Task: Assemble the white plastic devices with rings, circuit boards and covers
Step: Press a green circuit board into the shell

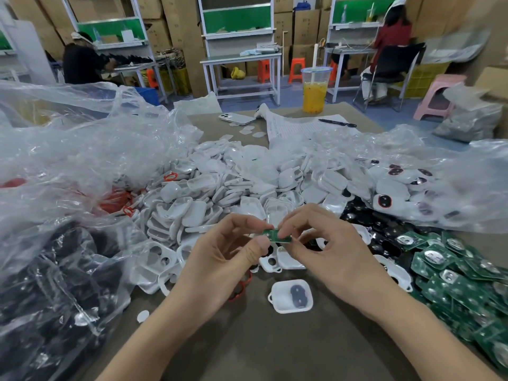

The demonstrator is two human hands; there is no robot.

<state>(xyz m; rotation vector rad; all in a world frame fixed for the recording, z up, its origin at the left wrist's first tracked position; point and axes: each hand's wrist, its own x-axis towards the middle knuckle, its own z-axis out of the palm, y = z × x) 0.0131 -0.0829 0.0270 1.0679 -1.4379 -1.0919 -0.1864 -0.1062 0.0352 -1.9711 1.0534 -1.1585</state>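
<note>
Beyond the two hands a heap of white plastic shells (pixel 220 188) spreads across the table (pixel 275 347). To the left of the grip lie crumpled clear plastic bags (pixel 82 149). To its right lies a pile of green circuit boards (pixel 453 273) with round metal parts on them. Just below the grip, nearer the person, a single white shell (pixel 291 296) lies open side up with a dark pad inside. A red ring (pixel 242 290) shows partly from under the left hand (pixel 220 259). Far beyond the heap stand a cup of orange drink (pixel 314 89), a phone (pixel 237 118) and a pen (pixel 336 122) on a paper sheet (pixel 297 127). Nothing covers the grip from above. Both hands hold one small circuit board (pixel 276 235) in the air above the nearest shells. The left thumb and forefinger pinch its left end, and the right hand (pixel 330 251) pinches its middle and right part with curled fingertips. The other fingers are loosely bent and hold nothing. The board's long axis runs left to right, its right end slightly lower, and its green face is turned up towards the camera.
</note>
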